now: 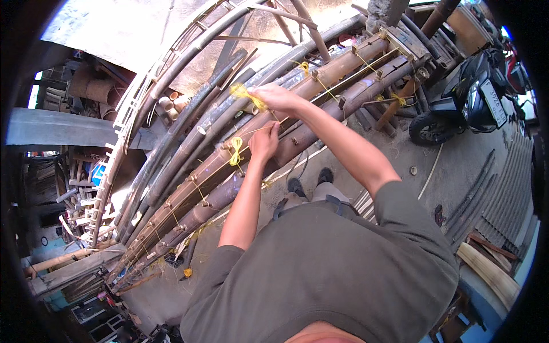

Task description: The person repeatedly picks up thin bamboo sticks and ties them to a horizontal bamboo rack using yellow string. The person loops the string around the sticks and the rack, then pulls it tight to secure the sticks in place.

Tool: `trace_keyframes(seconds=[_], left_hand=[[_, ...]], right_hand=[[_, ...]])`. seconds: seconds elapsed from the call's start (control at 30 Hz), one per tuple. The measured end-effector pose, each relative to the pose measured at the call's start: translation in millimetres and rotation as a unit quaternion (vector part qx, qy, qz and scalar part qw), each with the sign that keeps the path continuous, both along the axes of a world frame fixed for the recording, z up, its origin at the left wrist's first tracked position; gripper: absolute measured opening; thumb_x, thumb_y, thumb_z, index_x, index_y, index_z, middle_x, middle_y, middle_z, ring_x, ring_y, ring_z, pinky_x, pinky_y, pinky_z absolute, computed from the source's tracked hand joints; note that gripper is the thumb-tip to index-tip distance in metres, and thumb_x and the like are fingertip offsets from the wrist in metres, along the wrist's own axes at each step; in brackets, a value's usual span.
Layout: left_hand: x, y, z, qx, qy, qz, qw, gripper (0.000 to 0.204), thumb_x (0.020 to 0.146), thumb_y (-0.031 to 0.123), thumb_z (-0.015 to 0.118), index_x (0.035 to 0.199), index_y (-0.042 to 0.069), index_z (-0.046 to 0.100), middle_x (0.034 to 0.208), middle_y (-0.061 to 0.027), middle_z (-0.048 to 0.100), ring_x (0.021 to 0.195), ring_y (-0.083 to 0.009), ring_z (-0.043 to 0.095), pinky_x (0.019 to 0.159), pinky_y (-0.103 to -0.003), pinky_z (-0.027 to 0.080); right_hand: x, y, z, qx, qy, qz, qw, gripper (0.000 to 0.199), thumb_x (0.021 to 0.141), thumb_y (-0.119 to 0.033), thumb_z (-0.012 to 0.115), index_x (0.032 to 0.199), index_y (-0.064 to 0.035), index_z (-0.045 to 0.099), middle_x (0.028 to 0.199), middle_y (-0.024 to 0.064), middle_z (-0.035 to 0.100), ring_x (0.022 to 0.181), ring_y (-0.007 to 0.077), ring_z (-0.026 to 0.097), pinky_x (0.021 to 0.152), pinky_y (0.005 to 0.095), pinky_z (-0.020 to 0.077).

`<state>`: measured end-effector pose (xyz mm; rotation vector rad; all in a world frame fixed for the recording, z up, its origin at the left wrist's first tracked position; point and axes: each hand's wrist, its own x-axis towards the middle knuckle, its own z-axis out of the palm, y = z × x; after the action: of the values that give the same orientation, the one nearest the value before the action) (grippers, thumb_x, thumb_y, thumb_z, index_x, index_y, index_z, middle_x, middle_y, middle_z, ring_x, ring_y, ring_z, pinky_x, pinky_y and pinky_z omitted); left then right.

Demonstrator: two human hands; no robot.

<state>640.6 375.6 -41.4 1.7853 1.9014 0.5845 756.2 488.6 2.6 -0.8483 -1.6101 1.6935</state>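
**Yellow cord going onto bent bamboo**

Olive shirt [331, 268] fills the foreground. Left hand [264, 142] pinches the yellow cord [235, 150] against the bamboo poles [229, 166]; right hand [278, 97] grips a cord tuft. Several ties look knotted; this lashing seems unfinished. Scooter [474, 97] stands beyond.

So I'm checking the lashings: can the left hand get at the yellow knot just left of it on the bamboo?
Probably yes. The left hand rests on the bamboo poles right beside the yellow knot, with nothing between them. The right hand works higher up, clear of it.

Left hand [264, 141] fisted; right hand [278, 98] pinching.
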Motion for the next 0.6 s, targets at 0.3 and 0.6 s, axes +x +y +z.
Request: trace_keyframes(seconds=[0.3, 0.6], left_hand=[[-1.8, 21.9, -4.3, 0.034, -0.199, -0.020, 0.979, 0.020, 0.097, 0.018, 0.055, 0.095, 0.004, 0.070, 0.082, -0.0054, 0.069, 0.079, -0.0109, 0.062, 0.074, -0.028, 0.050], [-46.1, 134.5, -70.8, 0.043, 0.032, 0.031, 0.998, 0.025, 0.093, 0.023, 0.052, 0.099, 0.005, 0.070, 0.082, -0.0163, 0.068, 0.077, -0.0270, 0.067, 0.070, -0.041, 0.049]], right_hand=[[48.6, -180.7, -82.8, 0.376, -0.200, 0.069, 0.902, 0.039, 0.088, -0.033, 0.058, 0.061, -0.0061, 0.061, 0.058, 0.0130, 0.060, 0.060, 0.0333, 0.059, 0.079, 0.0432, 0.0468], [37.8, -189.1, -68.3, 0.215, 0.029, -0.133, 0.967, 0.033, 0.091, -0.036, 0.060, 0.082, -0.0046, 0.066, 0.074, 0.0132, 0.063, 0.079, 0.0313, 0.063, 0.085, 0.0414, 0.0478]])
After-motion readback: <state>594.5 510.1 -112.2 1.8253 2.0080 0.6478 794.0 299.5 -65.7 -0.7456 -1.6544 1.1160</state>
